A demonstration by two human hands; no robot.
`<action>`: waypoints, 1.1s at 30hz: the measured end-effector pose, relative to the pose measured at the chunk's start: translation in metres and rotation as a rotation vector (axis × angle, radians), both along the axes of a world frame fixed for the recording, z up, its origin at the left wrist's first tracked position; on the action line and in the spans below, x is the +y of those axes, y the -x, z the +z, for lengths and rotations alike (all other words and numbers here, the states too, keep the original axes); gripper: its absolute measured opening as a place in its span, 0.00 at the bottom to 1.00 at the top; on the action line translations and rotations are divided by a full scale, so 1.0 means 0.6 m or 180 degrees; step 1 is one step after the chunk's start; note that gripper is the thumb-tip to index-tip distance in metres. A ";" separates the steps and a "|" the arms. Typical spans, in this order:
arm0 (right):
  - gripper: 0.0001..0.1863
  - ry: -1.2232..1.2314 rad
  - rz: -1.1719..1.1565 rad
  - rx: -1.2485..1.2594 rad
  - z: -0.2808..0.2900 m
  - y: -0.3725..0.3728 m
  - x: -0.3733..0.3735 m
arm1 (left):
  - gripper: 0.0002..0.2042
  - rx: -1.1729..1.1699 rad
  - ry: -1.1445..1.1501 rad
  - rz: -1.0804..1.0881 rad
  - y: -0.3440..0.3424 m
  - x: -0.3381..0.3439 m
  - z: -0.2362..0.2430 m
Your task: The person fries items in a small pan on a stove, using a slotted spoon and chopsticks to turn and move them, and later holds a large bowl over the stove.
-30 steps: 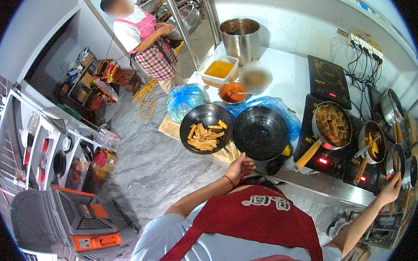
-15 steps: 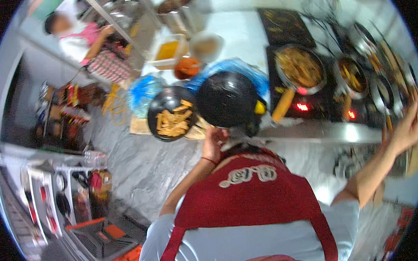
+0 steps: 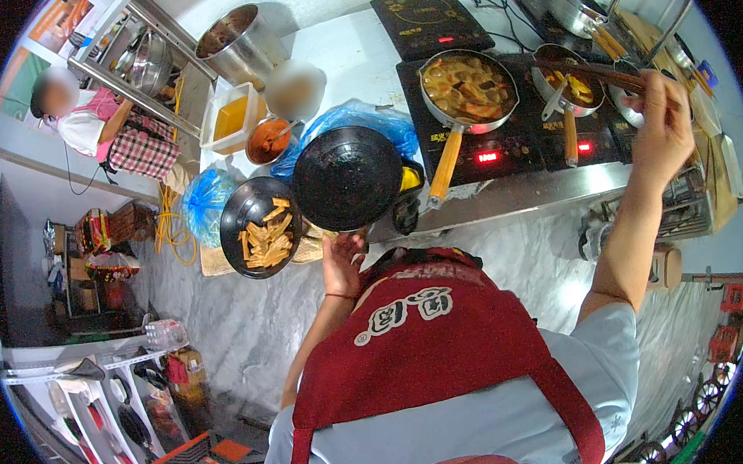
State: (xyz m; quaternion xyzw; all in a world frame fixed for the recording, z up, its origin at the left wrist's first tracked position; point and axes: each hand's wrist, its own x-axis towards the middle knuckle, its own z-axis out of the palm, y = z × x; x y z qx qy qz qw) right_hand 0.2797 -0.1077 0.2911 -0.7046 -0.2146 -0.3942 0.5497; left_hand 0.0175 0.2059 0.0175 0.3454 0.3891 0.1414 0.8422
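Observation:
My right hand (image 3: 668, 124) is raised at the right, closed round long dark chopsticks (image 3: 604, 73). Their tips reach over the small pan (image 3: 589, 105), which holds yellow pieces in dark sauce and has a metal spoon resting in it. Left of that pan, a larger wooden-handled pan (image 3: 510, 94) holds a brown stew. My left hand (image 3: 342, 266) grips the near rim of a black bowl (image 3: 347, 180), its fingers partly hidden beneath it. Beside this bowl, another black bowl (image 3: 233, 215) contains light brown strips (image 3: 267, 241).
Induction cookers (image 3: 427, 20) line the back counter. A tub of yellow liquid (image 3: 233, 117), a bowl of red sauce (image 3: 270, 141), a blue plastic bag (image 3: 322, 120) and a steel pot (image 3: 241, 48) stand at the left. Another person (image 3: 92, 121) stands at the far left.
My right hand has come from the far right edge up and inward, bringing the chopsticks over the small pan. My left hand stays at the black bowl. The view has shifted right.

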 end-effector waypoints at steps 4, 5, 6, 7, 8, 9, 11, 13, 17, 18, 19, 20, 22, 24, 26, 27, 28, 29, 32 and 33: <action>0.05 0.0184 0.0495 -0.0057 -0.027 -0.021 0.035 | 0.27 0.0057 -0.0022 -0.0004 0.004 -0.001 0.001; 0.04 0.0333 0.0428 0.0124 -0.036 -0.028 0.042 | 0.27 0.0060 -0.0041 0.0004 0.006 -0.002 0.002; 0.04 0.0570 0.0270 0.0091 -0.040 -0.032 0.050 | 0.28 0.0074 -0.0031 -0.0021 0.005 -0.002 0.002; 0.05 0.0656 0.0337 -0.0023 -0.046 -0.040 0.060 | 0.28 0.0090 -0.0022 -0.0043 0.005 -0.002 0.003; 0.05 0.0741 0.0406 -0.0137 -0.051 -0.044 0.068 | 0.28 0.0106 -0.0013 -0.0061 0.005 -0.001 0.003; 0.05 0.0977 0.0298 -0.0076 -0.047 -0.041 0.075 | 0.28 0.0095 -0.0014 -0.0068 0.005 -0.001 0.003; 0.05 0.1038 0.0450 0.0211 -0.062 -0.057 0.086 | 0.29 0.0074 -0.0017 -0.0076 0.006 0.000 0.000; 0.06 0.1201 0.0558 0.0492 -0.086 -0.080 0.092 | 0.28 0.0085 0.0000 -0.0111 0.007 -0.002 0.001; 0.08 0.0842 0.0672 0.1211 -0.105 -0.106 0.083 | 0.28 0.0109 0.0006 -0.0140 0.011 -0.002 -0.007; 0.08 0.0586 0.0679 0.1471 -0.101 -0.106 0.081 | 0.28 0.0143 0.0013 -0.0125 0.012 -0.002 -0.008; 0.10 0.0807 0.0364 0.1154 -0.093 -0.117 0.072 | 0.28 0.0176 0.0020 -0.0111 0.014 -0.001 -0.008; 0.12 0.0611 0.0414 0.0997 -0.082 -0.117 0.065 | 0.28 0.0209 0.0028 -0.0100 0.015 -0.001 -0.009; 0.12 0.0609 0.0252 0.0706 -0.046 -0.093 0.072 | 0.28 0.0223 0.0037 -0.0122 0.021 0.002 -0.017; 0.11 0.0449 0.0526 0.0711 -0.044 -0.094 0.076 | 0.28 0.0260 0.0037 -0.0145 0.021 0.002 -0.016; 0.11 0.0371 0.0736 0.0700 -0.058 -0.103 0.089 | 0.28 0.0327 0.0028 -0.0161 0.015 -0.001 -0.007; 0.10 0.0408 0.0847 0.0916 -0.067 -0.108 0.100 | 0.28 0.0310 0.0026 -0.0156 0.015 -0.001 -0.008; 0.10 0.0460 0.0947 0.0959 -0.078 -0.112 0.108 | 0.28 0.0287 0.0022 -0.0171 0.014 -0.001 -0.010; 0.10 0.0433 0.1032 0.1115 -0.093 -0.118 0.116 | 0.28 0.0264 0.0019 -0.0186 0.012 -0.001 -0.010; 0.10 0.1063 0.0823 0.0989 -0.108 -0.108 0.133 | 0.27 0.0232 0.0013 -0.0149 0.007 0.000 -0.005; 0.10 0.1161 0.0864 0.1002 -0.109 -0.106 0.136 | 0.27 0.0240 0.0016 -0.0136 0.008 0.000 -0.006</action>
